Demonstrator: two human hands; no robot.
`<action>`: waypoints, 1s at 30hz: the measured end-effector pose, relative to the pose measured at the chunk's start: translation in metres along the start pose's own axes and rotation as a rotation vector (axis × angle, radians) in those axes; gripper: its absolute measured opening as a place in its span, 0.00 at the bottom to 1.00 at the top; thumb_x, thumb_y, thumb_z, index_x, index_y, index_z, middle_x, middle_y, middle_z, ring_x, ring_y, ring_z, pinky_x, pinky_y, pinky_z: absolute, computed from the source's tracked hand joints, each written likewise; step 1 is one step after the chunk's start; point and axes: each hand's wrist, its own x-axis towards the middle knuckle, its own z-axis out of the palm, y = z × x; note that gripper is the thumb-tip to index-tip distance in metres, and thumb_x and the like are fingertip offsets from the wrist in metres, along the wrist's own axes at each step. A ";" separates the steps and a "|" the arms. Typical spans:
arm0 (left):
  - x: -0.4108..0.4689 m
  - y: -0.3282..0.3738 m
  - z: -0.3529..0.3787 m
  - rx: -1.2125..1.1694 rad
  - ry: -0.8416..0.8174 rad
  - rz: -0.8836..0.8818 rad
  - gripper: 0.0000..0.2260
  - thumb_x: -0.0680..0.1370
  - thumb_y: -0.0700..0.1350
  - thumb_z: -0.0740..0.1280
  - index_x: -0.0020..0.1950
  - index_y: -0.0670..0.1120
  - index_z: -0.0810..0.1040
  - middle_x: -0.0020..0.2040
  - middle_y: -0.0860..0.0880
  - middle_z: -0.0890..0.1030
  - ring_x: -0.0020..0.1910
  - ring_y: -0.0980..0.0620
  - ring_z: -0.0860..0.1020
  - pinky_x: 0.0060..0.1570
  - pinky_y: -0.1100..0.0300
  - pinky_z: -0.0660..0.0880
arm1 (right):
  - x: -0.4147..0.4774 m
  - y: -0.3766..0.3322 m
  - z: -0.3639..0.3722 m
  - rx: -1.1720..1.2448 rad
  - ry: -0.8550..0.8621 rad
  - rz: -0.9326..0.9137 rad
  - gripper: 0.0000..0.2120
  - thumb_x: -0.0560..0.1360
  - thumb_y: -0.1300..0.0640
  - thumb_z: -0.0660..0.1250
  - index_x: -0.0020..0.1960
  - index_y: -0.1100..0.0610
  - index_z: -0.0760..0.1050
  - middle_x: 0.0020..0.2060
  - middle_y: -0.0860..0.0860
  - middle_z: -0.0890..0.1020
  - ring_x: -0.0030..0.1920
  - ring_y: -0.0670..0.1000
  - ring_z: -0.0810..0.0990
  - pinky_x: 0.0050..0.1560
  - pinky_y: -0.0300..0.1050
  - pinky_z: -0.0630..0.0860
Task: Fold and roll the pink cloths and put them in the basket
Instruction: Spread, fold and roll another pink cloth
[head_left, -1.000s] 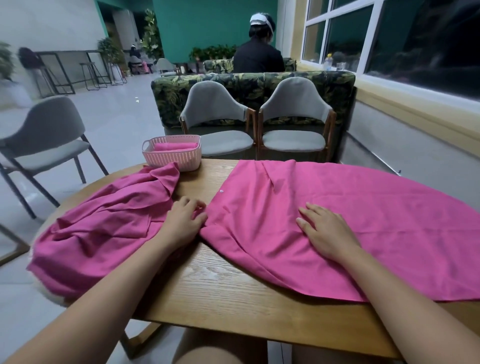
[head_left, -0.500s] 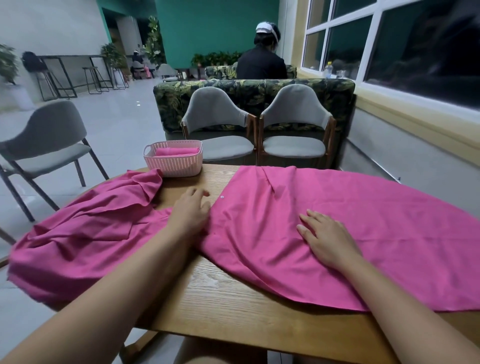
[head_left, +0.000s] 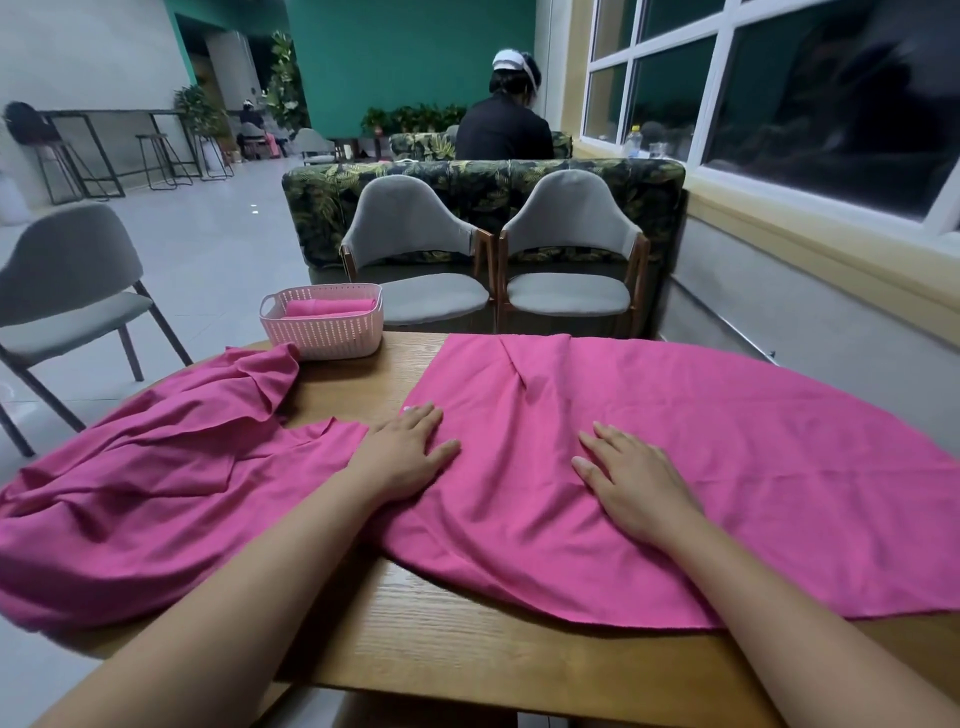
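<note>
One pink cloth (head_left: 727, 467) lay spread, faintly creased, over worktop (head_left: 467, 639) right half. On it, left grip (head_left: 402, 457) and right grip (head_left: 636, 480) pressed flat, fingers straight, holding nothing. At left, crumpled cloth (head_left: 130, 493); rolled cloth (head_left: 327, 307) in basket (head_left: 322, 332).

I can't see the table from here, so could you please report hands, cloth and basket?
Left hand and right hand open, flat on spread pink cloth. Rolled pink cloth already in basket. Crumpled pink cloth heaped at left.
</note>
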 end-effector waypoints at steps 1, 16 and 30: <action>-0.007 -0.001 -0.001 0.014 0.008 -0.013 0.37 0.82 0.71 0.53 0.85 0.53 0.58 0.86 0.53 0.56 0.84 0.52 0.56 0.81 0.49 0.56 | -0.003 0.000 0.000 -0.005 -0.011 -0.004 0.31 0.84 0.34 0.47 0.84 0.45 0.58 0.84 0.46 0.58 0.83 0.47 0.55 0.82 0.52 0.55; 0.059 -0.005 -0.045 0.135 0.156 -0.186 0.21 0.83 0.60 0.61 0.71 0.51 0.74 0.59 0.41 0.83 0.57 0.38 0.82 0.51 0.49 0.77 | 0.041 0.008 -0.029 -0.004 0.113 -0.032 0.28 0.80 0.32 0.47 0.41 0.50 0.73 0.42 0.51 0.82 0.48 0.59 0.81 0.48 0.55 0.76; 0.224 -0.002 -0.009 -0.102 0.053 -0.107 0.24 0.85 0.57 0.57 0.78 0.48 0.70 0.78 0.45 0.70 0.74 0.41 0.72 0.73 0.45 0.69 | 0.125 0.045 0.007 -0.024 0.142 0.028 0.24 0.84 0.41 0.58 0.76 0.48 0.72 0.73 0.48 0.75 0.72 0.54 0.72 0.69 0.56 0.68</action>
